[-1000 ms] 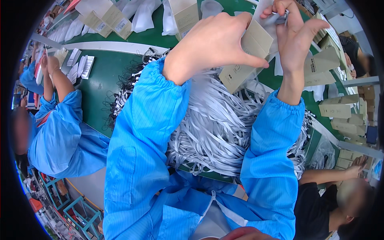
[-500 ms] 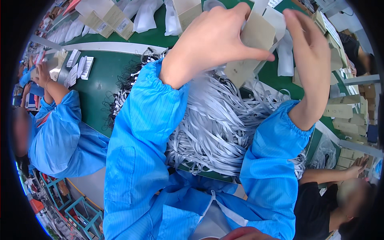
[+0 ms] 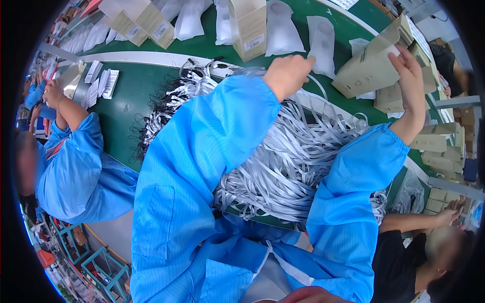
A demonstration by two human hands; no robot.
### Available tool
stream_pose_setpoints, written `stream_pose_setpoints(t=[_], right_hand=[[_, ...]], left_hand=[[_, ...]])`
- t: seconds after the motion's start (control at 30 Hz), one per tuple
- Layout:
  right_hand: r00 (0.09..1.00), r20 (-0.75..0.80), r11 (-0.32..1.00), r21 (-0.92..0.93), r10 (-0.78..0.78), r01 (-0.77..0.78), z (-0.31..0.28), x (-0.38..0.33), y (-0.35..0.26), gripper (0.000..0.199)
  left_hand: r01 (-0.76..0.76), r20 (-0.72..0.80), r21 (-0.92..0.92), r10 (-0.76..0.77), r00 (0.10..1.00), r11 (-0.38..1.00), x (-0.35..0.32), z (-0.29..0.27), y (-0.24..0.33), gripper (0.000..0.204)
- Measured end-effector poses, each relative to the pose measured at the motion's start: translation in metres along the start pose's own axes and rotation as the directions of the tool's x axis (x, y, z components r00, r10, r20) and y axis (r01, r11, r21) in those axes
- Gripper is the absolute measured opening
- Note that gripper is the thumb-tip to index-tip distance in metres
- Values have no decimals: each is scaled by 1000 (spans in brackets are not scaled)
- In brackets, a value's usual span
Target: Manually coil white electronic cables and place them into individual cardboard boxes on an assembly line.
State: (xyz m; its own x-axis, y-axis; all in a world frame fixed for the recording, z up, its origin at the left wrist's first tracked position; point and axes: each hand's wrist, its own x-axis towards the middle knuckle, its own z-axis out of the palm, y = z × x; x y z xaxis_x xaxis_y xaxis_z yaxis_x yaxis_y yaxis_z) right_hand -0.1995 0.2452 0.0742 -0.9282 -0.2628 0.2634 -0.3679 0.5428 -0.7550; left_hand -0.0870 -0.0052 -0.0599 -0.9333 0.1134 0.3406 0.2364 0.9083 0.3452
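My left hand [image 3: 289,76] is closed at the far edge of a large heap of pale grey lanyard straps [image 3: 288,161]. A single strap [image 3: 319,87] curves up to its fingertips, pinched there. To the right, my right hand [image 3: 411,83] grips the edge of a beige carton box [image 3: 366,68], which leans to the right beside other boxes. Just beyond my left hand lies a white wrapped pouch [image 3: 322,45] on the green conveyor belt. Another pouch [image 3: 283,30] rests left of it, beside an upright beige box [image 3: 249,30].
Black cord ends [image 3: 166,96] of the straps lie at the heap's left. Printed white slips [image 3: 103,83] sit on the green table [image 3: 129,91]. A co-worker in blue [image 3: 70,171] works at left; another person in black [image 3: 399,262] sits at right. More boxes [image 3: 437,144] stand along the right.
The beige box has gone from above the straps to the right with my right hand. My left hand has come away from it and closed on a strap.
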Motion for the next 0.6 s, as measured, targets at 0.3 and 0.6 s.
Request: stream_pose_setpoints(t=[0.3, 0.6], right_hand=[[965, -124, 959, -192, -233, 207, -39, -32, -31, 43], [910, 141, 811, 520, -389, 266, 60, -87, -127, 46]], left_hand=[[84, 101, -255, -60, 993, 963, 10, -29, 2, 28], [-83, -102, -987, -138, 985, 135, -5, -152, 67, 23]])
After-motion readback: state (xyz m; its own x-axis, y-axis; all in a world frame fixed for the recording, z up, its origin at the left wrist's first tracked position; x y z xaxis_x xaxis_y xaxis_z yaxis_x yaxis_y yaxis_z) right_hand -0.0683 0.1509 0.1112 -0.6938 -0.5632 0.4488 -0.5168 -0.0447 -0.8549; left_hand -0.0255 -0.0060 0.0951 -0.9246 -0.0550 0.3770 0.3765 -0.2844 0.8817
